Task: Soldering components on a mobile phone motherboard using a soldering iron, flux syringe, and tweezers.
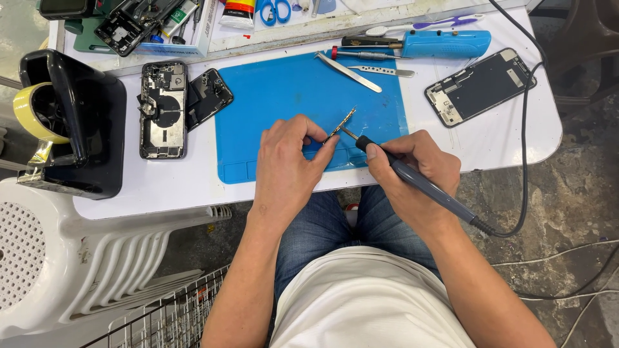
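My left hand (288,164) pinches a small thin strip-like part (340,126) over the front of the blue work mat (277,96). My right hand (412,169) grips a grey corded soldering iron (412,177) like a pen. Its tip touches the small part just right of my left fingertips. Both hands hover at the near edge of the white table (509,135).
An opened phone body (162,109) and a dark back piece (207,96) lie left of the mat. A phone screen (480,86) lies at right, with tweezers (348,72) and a blue tool (445,43) behind. A black stand (77,122) and tape roll (29,113) sit far left.
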